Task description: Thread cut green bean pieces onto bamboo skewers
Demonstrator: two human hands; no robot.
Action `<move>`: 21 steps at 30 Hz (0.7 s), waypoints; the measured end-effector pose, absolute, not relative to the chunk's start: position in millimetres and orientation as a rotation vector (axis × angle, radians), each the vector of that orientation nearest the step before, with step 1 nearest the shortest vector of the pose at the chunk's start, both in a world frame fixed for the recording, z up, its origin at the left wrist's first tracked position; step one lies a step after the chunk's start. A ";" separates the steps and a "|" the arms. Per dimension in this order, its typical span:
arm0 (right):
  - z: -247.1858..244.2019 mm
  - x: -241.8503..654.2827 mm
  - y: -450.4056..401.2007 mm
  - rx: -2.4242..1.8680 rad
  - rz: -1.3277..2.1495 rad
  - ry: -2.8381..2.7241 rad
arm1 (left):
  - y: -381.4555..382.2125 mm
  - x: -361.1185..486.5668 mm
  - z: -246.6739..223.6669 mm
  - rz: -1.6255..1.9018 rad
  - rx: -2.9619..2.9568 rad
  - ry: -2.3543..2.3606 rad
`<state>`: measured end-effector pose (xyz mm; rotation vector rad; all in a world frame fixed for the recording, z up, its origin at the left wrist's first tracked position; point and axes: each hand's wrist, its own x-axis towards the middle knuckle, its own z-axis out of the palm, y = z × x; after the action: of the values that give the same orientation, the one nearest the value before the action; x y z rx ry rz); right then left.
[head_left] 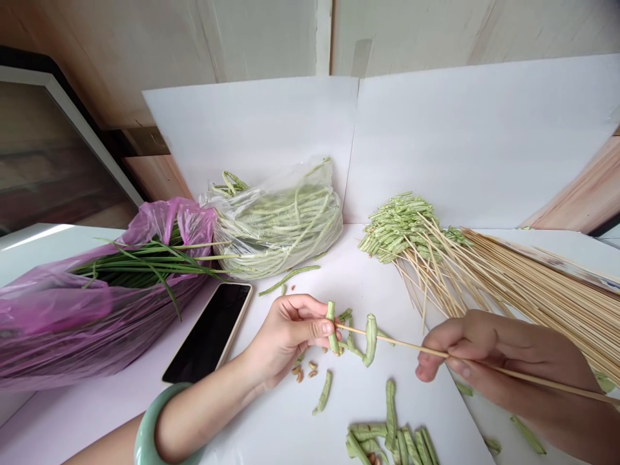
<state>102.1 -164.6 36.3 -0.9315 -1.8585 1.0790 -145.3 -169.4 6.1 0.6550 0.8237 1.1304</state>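
My left hand (290, 329), with a green bangle (148, 426) on its wrist, pinches a short piece of long bean (331, 311) upright between thumb and fingers. My right hand (508, 361) grips a thin bamboo skewer (407, 345) that points left. The skewer's tip meets the bean piece at my left fingertips; how deep it goes in is hidden. Farther back along the skewer, a second bean piece (371, 340) appears threaded crosswise. Below the hands lie a single cut piece (323, 392), several loose bean seeds (299, 374) and a pile of cut pieces (407, 442).
Behind stand a clear bag of long beans (285, 226) and a purple bag (72, 323) of green stalks, with a phone (209, 332) beside them. Filled bean skewers (400, 226) and a bundle of bare skewers (537, 278) lie at right. White boards (475, 142) stand along the back.
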 end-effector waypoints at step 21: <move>22.5 81.1 -183.7 -0.782 0.751 -1.863 | -174.8 -138.4 -1.8 1.201 0.383 0.590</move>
<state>81.1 -183.7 22.5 -0.7819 -1.8626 0.7508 -138.4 -174.8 -1.8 0.3831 0.5902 1.2013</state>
